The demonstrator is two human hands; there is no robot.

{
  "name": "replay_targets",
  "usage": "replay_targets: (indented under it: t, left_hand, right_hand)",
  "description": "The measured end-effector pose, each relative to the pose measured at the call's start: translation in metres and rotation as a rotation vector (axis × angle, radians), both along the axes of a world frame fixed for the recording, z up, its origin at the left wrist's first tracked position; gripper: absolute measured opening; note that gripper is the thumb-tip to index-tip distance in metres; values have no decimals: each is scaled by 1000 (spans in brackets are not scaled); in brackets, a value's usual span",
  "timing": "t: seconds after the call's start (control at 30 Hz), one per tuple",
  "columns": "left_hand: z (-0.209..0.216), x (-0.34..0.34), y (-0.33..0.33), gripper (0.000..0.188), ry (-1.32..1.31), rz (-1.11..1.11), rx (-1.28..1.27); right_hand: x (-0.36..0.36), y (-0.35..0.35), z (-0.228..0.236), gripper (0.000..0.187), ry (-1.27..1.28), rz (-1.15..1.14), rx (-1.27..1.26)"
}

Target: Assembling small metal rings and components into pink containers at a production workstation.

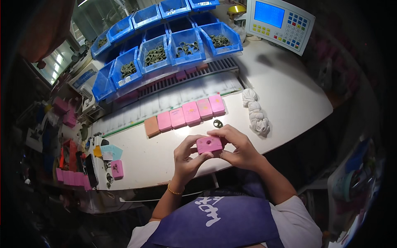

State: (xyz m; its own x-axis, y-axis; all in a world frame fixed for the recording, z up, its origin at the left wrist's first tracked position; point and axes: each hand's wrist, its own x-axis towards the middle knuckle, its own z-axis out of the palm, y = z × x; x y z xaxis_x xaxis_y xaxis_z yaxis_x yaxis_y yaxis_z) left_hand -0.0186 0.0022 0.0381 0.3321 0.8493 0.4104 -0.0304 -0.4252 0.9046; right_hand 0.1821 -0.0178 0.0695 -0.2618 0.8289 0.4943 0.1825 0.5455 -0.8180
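Note:
Both hands grip a pink rubber mould (209,145) just above the near edge of the white table. The end facing up has a round dark hole, and a thin seam line runs across it. My left hand (187,158) pinches its left side between thumb and fingers; my right hand (240,149) does the same on the right. Just beyond them a small dark green ring-shaped piece (218,123) lies on the table. Farther back stands a slanting row of similar pink moulds (191,114), with a brown-orange one (151,126) at its left end.
Blue bins (154,55) of dark green rings rise at the back over a slatted rack. A knotted white cloth (255,111) lies right of the row. A control panel (280,22) stands back right. Another pink mould (117,170) and a phone (91,170) lie at the left edge.

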Motion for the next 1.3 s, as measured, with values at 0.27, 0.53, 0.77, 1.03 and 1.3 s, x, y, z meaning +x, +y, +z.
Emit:
replay_targets:
  t: [0.27, 0.53, 0.77, 1.03, 1.3]
  left_hand:
    - [-12, -21, -5, 44, -54, -33, -330]
    - [-41, -109, 2, 42, 121, 540, -458]
    - [-28, -88, -3, 42, 920, 954, 362]
    - [1, -17, 0, 29, -152, 20, -719]
    - [15, -16, 11, 25, -142, -258, -765]
  right_hand:
    - [1, 1, -31, 41, 134, 58, -309]
    - [31, 29, -58, 46, -333, -430, -410]
    - [11, 58, -89, 40, -541, -540, 88]
    - [-5, 24, -46, 31, -124, -132, -48]
    - [3, 12, -15, 39, -194, 56, 67]
